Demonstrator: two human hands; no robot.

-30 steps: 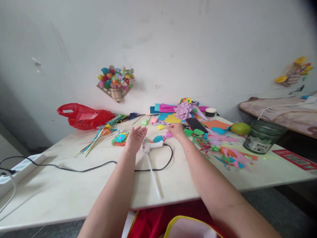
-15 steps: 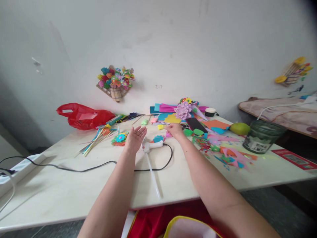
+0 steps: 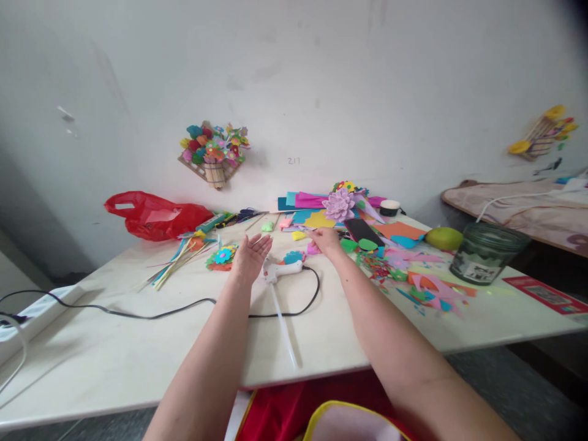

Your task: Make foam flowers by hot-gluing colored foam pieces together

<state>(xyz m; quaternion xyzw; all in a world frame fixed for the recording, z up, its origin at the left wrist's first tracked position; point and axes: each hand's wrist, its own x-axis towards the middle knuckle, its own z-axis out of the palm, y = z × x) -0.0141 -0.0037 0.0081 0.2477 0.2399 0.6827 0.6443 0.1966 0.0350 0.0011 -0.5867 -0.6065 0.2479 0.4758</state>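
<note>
My left hand (image 3: 248, 257) is palm up with fingers stretched out and nothing on it, beside the white glue gun (image 3: 287, 268) with a long glue stick (image 3: 285, 334) running from it. My right hand (image 3: 326, 241) has its fingers drawn together in a pinch; whatever is between the tips is too small to make out. Close by its fingertips lies a small yellow piece (image 3: 298, 235), and a pink piece (image 3: 313, 249) shows just under the hand. Between the hands is a blue scalloped flower (image 3: 294, 257). Left of my left hand sits a layered foam flower (image 3: 225, 255).
Coloured sheets and a lilac flower (image 3: 340, 205) are piled at the back, near a dark phone (image 3: 364, 232). Foam scraps (image 3: 434, 291) and a green bin (image 3: 487, 254) stand right. A red bag (image 3: 158, 215) and power strip (image 3: 43, 312) are left; a black cord (image 3: 151, 317) crosses the table.
</note>
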